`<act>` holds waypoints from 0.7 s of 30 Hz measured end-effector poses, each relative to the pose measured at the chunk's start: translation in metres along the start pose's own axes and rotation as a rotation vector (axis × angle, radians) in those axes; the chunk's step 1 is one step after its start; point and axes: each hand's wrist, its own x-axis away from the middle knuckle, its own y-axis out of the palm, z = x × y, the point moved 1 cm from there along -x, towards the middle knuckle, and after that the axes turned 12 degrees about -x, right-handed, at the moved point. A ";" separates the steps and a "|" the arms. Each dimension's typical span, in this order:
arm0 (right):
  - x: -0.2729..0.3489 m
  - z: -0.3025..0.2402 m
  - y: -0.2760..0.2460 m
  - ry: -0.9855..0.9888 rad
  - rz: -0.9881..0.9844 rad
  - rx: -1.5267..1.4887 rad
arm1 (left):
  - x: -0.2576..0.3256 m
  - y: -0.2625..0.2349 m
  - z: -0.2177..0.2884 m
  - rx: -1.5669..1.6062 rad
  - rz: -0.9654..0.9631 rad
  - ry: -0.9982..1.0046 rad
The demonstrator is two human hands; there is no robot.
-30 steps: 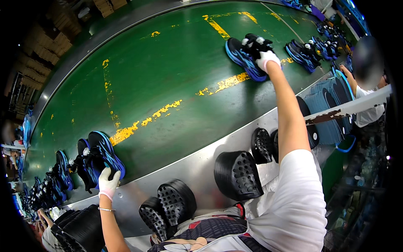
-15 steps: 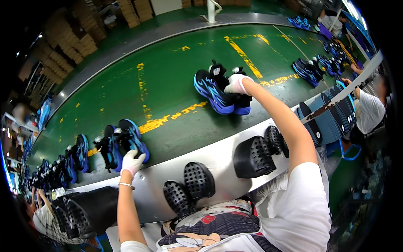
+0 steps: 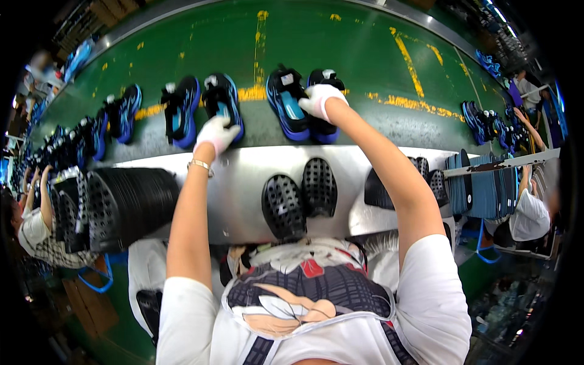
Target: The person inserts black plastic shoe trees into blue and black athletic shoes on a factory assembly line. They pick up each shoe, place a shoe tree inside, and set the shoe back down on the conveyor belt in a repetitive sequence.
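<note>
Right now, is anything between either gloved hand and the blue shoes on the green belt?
Nothing visible. The left hand already rests on the heel of a blue shoe, and the right hand lies across the blue pair beside it. The black soles sit on the metal shelf, nearer the body, below both arms.

A green belt point(image 3: 340, 55) streaked with yellow paint is seen from ten to two o'clock. Blue-and-black shoes point(image 3: 286, 100) are found at twelve, under white-gloved hands: the left hand point(image 3: 217, 132) and the right hand point(image 3: 320, 100). Black perforated soles point(image 3: 299, 198) are laid on a grey metal shelf point(image 3: 243, 182) at centre.
</note>
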 end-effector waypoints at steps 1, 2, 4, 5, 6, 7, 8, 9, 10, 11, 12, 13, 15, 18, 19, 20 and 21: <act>0.007 -0.010 0.004 0.040 -0.065 0.013 | 0.002 0.000 -0.001 -0.009 -0.001 -0.006; 0.007 -0.005 0.014 0.010 0.036 0.052 | -0.002 -0.001 0.000 -0.019 0.007 0.001; 0.029 -0.015 0.010 -0.008 0.077 0.095 | -0.003 -0.001 -0.001 0.005 0.009 -0.034; 0.043 -0.018 0.011 -0.076 0.145 0.138 | -0.003 -0.006 0.000 -0.044 0.002 -0.017; 0.061 -0.020 0.009 -0.075 0.134 0.142 | -0.005 -0.006 -0.003 -0.021 -0.016 -0.039; 0.078 -0.023 0.006 -0.213 0.118 0.046 | -0.008 -0.001 -0.008 0.012 -0.015 -0.048; 0.097 -0.028 0.004 -0.354 0.105 -0.050 | -0.011 0.003 -0.012 0.045 -0.009 -0.055; 0.121 -0.030 0.006 -0.409 0.067 -0.114 | -0.012 0.003 -0.012 0.059 0.005 -0.051; 0.145 -0.035 0.009 -0.470 0.033 -0.175 | -0.011 0.003 -0.016 0.073 0.017 -0.055; 0.165 -0.045 0.008 -0.495 -0.111 -0.124 | -0.008 0.002 -0.015 0.023 0.064 -0.021; 0.182 -0.053 0.009 -0.504 -0.245 -0.069 | -0.009 0.003 -0.012 -0.023 0.114 0.029; 0.200 -0.051 0.014 -0.576 -0.151 -0.092 | -0.015 0.004 -0.011 -0.002 0.106 0.054; 0.221 -0.046 0.035 -0.682 -0.036 -0.074 | -0.018 0.020 -0.038 -0.014 0.206 0.141; 0.228 -0.039 0.057 -0.691 0.040 -0.058 | -0.010 0.022 -0.046 0.017 0.227 0.094; 0.227 -0.041 0.063 -0.655 -0.007 -0.054 | -0.004 0.023 -0.054 0.006 0.237 0.077; 0.226 -0.042 0.066 -0.615 -0.055 -0.057 | -0.002 0.022 -0.057 0.079 0.218 0.070; 0.226 -0.044 0.065 -0.597 -0.059 -0.037 | 0.003 0.023 -0.058 0.071 0.217 0.067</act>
